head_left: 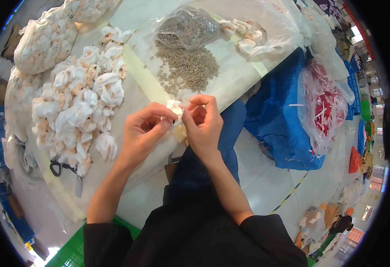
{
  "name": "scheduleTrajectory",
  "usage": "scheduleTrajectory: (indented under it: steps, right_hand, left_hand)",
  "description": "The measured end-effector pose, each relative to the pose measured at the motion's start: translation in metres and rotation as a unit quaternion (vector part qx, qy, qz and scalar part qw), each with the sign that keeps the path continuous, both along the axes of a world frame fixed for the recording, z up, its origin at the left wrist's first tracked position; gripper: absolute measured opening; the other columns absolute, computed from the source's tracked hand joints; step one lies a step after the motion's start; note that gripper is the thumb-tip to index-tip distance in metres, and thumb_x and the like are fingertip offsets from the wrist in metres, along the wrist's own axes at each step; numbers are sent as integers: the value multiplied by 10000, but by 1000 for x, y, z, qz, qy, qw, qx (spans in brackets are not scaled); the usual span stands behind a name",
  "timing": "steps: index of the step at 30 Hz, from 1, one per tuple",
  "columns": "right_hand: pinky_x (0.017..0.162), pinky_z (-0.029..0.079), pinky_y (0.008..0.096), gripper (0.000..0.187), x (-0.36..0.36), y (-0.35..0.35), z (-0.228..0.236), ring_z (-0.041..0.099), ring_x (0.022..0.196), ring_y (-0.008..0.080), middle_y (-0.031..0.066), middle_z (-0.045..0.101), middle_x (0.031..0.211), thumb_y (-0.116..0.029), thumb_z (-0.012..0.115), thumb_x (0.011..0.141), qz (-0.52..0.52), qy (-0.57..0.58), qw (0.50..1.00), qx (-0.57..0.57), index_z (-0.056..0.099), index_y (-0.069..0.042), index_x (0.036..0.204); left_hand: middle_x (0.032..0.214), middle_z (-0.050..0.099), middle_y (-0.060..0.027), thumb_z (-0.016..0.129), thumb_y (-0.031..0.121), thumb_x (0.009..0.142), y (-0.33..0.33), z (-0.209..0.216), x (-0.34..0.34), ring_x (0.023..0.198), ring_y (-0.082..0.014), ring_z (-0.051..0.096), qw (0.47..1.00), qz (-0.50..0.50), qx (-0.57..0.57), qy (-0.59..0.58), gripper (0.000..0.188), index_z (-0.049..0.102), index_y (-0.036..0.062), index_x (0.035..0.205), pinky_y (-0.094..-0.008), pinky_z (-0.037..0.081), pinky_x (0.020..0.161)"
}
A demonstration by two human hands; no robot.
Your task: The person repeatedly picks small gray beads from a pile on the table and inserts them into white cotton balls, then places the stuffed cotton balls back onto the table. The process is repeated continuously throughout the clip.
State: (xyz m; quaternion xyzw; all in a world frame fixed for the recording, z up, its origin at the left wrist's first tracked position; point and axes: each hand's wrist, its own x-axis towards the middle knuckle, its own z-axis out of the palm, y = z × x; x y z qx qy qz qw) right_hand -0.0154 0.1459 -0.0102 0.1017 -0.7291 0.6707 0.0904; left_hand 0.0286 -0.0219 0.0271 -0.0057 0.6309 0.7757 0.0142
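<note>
Between my two hands, just over the near edge of the table, is a small crumpled piece of white fabric point(175, 108). My left hand point(140, 133) pinches it from the left with thumb and forefinger. From the right, the thumb and fingers of my right hand point(204, 129) close on the same piece. Whether something small sits inside the fabric is hidden by the fingers. Beyond the hands lies a loose pile of small grey-brown rings point(188, 69). A clear plastic bag point(187, 29) holding more of them rests behind it.
To the left spreads a big heap of white fabric pieces point(81, 100), with filled clear bags point(45, 49) behind. A black-looped item point(57, 167) lies at its near edge. Right of the table stands a blue-covered container point(275, 120) with a bag of red pieces point(324, 107). A green crate point(72, 249) is lower left.
</note>
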Motion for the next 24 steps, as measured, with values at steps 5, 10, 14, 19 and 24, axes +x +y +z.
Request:
scheduleTrajectory:
  steps: [5, 10, 14, 19, 24]
  right_hand:
    - [511, 416, 238, 214, 5, 9, 5, 526, 560, 65, 21, 587, 807, -182, 806, 955, 54, 101, 992, 59, 646, -54, 1017]
    - [497, 471, 301, 94, 3, 0, 0, 606, 558, 149, 54, 644, 845, -107, 745, 976, 14, 166, 976, 141, 667, -60, 999]
    - [495, 475, 295, 77, 4, 2, 3, 619, 559, 149, 51, 647, 838, -88, 740, 972, 19, 141, 979, 144, 669, -60, 983]
    - [492, 477, 290, 81, 7, 1, 6, 618, 548, 140, 45, 649, 835, -94, 743, 973, 25, 142, 978, 149, 669, -60, 976]
    - [585, 502, 286, 79, 9, 3, 6, 645, 627, 156, 68, 664, 840, -86, 739, 984, 31, 102, 984, 145, 683, -33, 969]
  left_hand:
    - [939, 676, 33, 651, -41, 989, 10, -2, 0, 705, -2, 477, 995, 69, -67, 23, 167, 748, 11, 1115, -194, 372, 606]
    - [845, 633, 51, 679, -22, 978, 11, -9, -1, 682, -5, 461, 992, 64, -108, 27, 163, 750, 23, 1119, -196, 375, 598]
    - [818, 608, 58, 682, -18, 977, 11, -9, 0, 675, -7, 454, 991, 62, -119, 12, 162, 743, 17, 1123, -200, 381, 593]
    - [818, 613, 52, 684, -14, 980, 13, -10, -1, 671, -8, 454, 986, 77, -142, 29, 169, 735, 13, 1138, -200, 385, 591]
    - [924, 650, 25, 680, -18, 976, 13, -10, -1, 672, -11, 457, 985, 85, -143, 41, 208, 727, 21, 1175, -201, 396, 593]
